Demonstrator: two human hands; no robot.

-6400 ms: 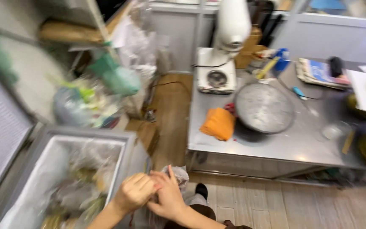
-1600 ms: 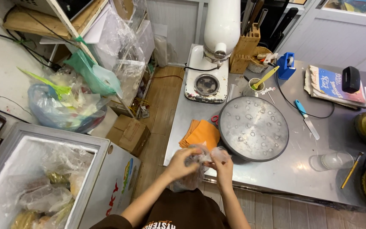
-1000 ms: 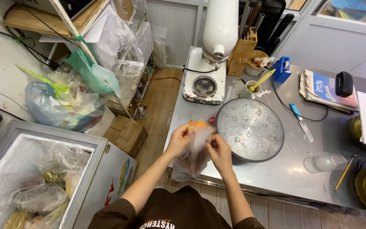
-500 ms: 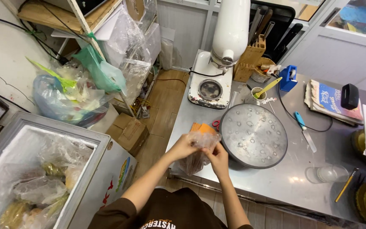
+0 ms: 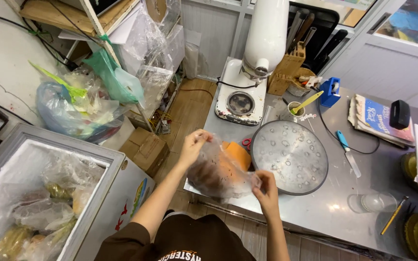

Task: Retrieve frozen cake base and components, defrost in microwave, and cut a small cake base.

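A big white stand mixer (image 5: 255,58) sits at the far left corner of the shiny metal bench (image 5: 315,212). A round grey metal tray (image 5: 293,155) lies in the middle, with a folded orange cloth (image 5: 238,153) just beside it on the left. A see-through glass (image 5: 371,202) stands near the front edge. An open white chest freezer (image 5: 30,193) full of bags stands left of the bench.

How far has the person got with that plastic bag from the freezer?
Done: the clear plastic bag with something brown inside is out of the open chest freezer and up over the edge of the steel table. In hand: the left hand and right hand grip its two ends. Left: the contents are still inside, and the round metal tray holds nothing.
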